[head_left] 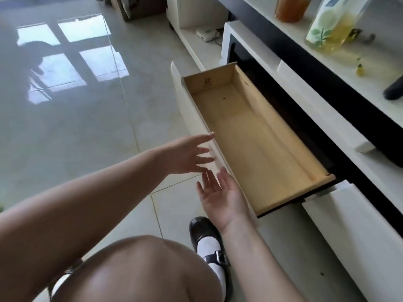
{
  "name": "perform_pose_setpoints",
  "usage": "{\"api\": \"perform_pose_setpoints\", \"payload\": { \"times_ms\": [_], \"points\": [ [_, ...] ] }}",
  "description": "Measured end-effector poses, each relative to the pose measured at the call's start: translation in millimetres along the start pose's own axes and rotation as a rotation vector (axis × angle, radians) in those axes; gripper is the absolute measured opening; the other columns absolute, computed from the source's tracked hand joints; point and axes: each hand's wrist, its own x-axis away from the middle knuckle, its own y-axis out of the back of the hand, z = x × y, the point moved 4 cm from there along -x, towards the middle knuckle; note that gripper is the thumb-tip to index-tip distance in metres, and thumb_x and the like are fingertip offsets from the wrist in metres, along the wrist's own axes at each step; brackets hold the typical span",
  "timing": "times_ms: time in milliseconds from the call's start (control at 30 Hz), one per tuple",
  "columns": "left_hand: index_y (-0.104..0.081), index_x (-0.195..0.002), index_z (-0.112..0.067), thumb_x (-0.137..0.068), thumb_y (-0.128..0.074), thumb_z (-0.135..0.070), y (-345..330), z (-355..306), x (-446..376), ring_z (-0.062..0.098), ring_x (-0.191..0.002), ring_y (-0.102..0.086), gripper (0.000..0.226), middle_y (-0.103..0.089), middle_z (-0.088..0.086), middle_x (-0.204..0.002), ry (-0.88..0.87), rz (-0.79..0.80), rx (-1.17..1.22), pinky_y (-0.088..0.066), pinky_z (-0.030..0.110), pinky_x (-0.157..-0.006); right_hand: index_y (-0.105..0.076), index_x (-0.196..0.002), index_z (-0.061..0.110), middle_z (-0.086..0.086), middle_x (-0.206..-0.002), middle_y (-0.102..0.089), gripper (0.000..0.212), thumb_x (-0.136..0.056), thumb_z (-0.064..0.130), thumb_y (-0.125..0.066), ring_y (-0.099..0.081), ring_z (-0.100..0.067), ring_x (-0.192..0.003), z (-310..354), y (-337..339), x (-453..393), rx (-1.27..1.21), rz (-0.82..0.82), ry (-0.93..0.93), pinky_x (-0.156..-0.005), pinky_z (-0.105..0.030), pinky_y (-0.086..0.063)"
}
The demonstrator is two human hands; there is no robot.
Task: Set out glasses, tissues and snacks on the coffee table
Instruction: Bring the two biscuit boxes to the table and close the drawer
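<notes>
A long wooden drawer (250, 136) of a white low cabinet stands pulled out and holds nothing. My left hand (187, 154) hovers by the drawer's white front panel (185, 105), fingers spread, holding nothing. My right hand (220, 192) is just below it, palm up and fingers apart, beside the near end of the drawer front. No glasses, tissues or snacks show in the drawer. On the cabinet top sit an amber jar (292, 7) and a clear pouch of yellow contents (333, 25).
A closed white drawer (357, 240) lies to the right of the open one. A small white box with cables (207, 34) rests on a low shelf. My knee (141, 269) and black shoe (207, 238) are on the glossy tiled floor (76, 116).
</notes>
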Motion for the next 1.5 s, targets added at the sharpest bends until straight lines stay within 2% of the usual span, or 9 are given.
{"api": "perform_pose_setpoints", "payload": {
  "times_ms": [200,367,600,733,867,1067,1333,1433,1500],
  "points": [
    [-0.034,-0.144,-0.024,-0.085,-0.062,-0.042,-20.9,-8.0,-16.3,0.023,-0.119,-0.051,0.067,-0.03,0.008,-0.152,0.006,0.002,-0.03,-0.047,0.033,-0.087,-0.06,-0.085,0.013,-0.008,-0.104,-0.058,0.005,-0.089,0.012,-0.057,-0.057,-0.02,-0.102,16.6,-1.5,-1.3,-0.063,0.009,0.004,-0.101,-0.039,-0.04],
    [-0.028,-0.147,-0.023,-0.086,-0.06,-0.042,-41.4,-18.7,-33.2,0.025,-0.125,-0.049,0.071,-0.026,0.008,-0.153,0.008,0.023,-0.06,-0.042,0.037,-0.102,-0.06,-0.082,0.013,-0.008,-0.101,-0.058,0.009,-0.09,0.012,-0.057,-0.056,-0.022,-0.104,42.9,-3.5,-0.5,-0.084,0.011,0.059,-0.102,-0.039,-0.039],
    [-0.028,-0.147,-0.02,-0.083,-0.064,-0.043,-68.2,-33.4,-58.2,0.024,-0.127,-0.049,0.077,-0.026,0.009,-0.154,0.015,0.055,-0.081,-0.046,0.036,-0.095,-0.058,-0.085,0.012,-0.006,-0.098,-0.057,0.006,-0.09,0.013,-0.056,-0.058,-0.018,-0.094,82.3,-3.4,-8.9,-0.044,0.0,0.161,-0.089,-0.037,-0.045],
    [-0.029,-0.147,-0.023,-0.082,-0.066,-0.043,-86.1,-43.2,-70.6,0.026,-0.131,-0.044,0.077,-0.024,0.01,-0.154,0.008,0.095,-0.105,-0.043,0.038,-0.101,-0.059,-0.09,0.01,-0.006,-0.102,-0.058,0.005,-0.091,0.014,-0.056,-0.059,-0.018,-0.095,106.1,-1.3,-12.9,-0.019,-0.01,0.212,-0.094,-0.037,-0.041],
    [-0.027,-0.147,-0.023,-0.071,-0.073,-0.045,-98.1,-52.4,-81.5,0.026,-0.128,-0.046,0.092,-0.022,0.01,-0.155,0.031,0.101,-0.124,-0.046,0.038,-0.095,-0.059,-0.094,0.008,-0.008,-0.105,-0.059,0.007,-0.091,0.013,-0.055,-0.06,-0.019,-0.096,124.4,1.1,-17.7,-0.019,-0.021,0.248,-0.096,-0.039,-0.04],
    [-0.024,-0.147,-0.02,-0.085,-0.064,-0.039,-108.6,-59.4,-96.0,0.026,-0.133,-0.042,0.076,-0.018,0.011,-0.157,0.053,0.128,-0.13,-0.041,0.041,-0.106,-0.059,-0.093,0.005,-0.01,-0.102,-0.06,0.009,-0.092,0.01,-0.051,-0.06,-0.021,-0.099,143.9,0.3,-19.4,-0.032,-0.021,0.272,-0.094,-0.038,-0.042],
    [-0.036,-0.141,-0.015,-0.085,-0.066,-0.027,-135.3,-69.3,-116.8,0.025,-0.12,-0.054,0.065,-0.026,0.012,-0.154,0.034,0.105,-0.103,-0.051,0.036,-0.083,-0.059,-0.105,0.001,-0.011,-0.104,-0.063,0.017,-0.094,0.011,-0.049,-0.063,-0.022,-0.1,183.3,4.0,-24.1,0.012,-0.044,0.34,-0.093,-0.039,-0.046],
    [-0.049,-0.126,-0.013,-0.087,-0.061,-0.02,-142.0,-73.0,-124.5,0.022,-0.099,-0.06,0.042,-0.037,0.011,-0.145,0.016,0.089,-0.103,-0.051,0.037,-0.082,-0.059,-0.094,0.005,-0.011,-0.1,-0.062,0.012,-0.095,0.01,-0.048,-0.062,-0.022,-0.1,196.9,1.5,-23.4,0.038,-0.068,0.377,-0.1,-0.04,-0.043],
    [-0.056,-0.1,-0.015,-0.088,-0.057,-0.014,-145.8,-73.9,-129.7,0.022,-0.093,-0.061,0.012,-0.046,0.007,-0.123,0.021,0.079,-0.085,-0.052,0.037,-0.082,-0.058,-0.088,0.007,-0.01,-0.097,-0.062,0.012,-0.094,0.01,-0.049,-0.061,-0.021,-0.098,204.8,0.4,-24.4,0.048,-0.084,0.391,-0.101,-0.04,-0.043]
  ]
}}
